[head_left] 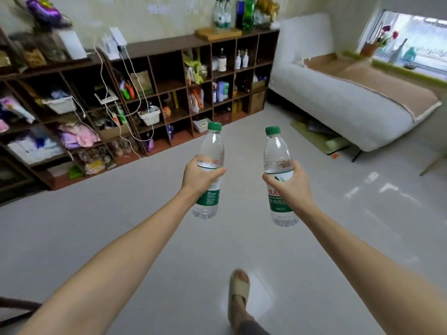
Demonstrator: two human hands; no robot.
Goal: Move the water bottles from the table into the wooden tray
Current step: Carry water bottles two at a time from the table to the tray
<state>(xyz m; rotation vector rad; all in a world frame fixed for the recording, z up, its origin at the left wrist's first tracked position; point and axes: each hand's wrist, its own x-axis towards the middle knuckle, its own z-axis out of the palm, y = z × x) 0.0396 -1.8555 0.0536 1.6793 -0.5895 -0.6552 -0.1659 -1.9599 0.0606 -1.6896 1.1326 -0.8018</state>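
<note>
Centre frame, the left hand [199, 176] wraps its fingers round one bottle [210, 170]; just right, the right hand [287, 181] clamps another [278, 177], both upright at the label band (thin plastic, likely light, slightly squashy). The tray [217, 33] sits top centre.

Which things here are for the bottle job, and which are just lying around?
For the job:
left hand holding a water bottle
right hand holding another water bottle
wooden tray on the shelf, with bottles already in it

Just lying around:
shelf clutter
bed
flower pot
</note>
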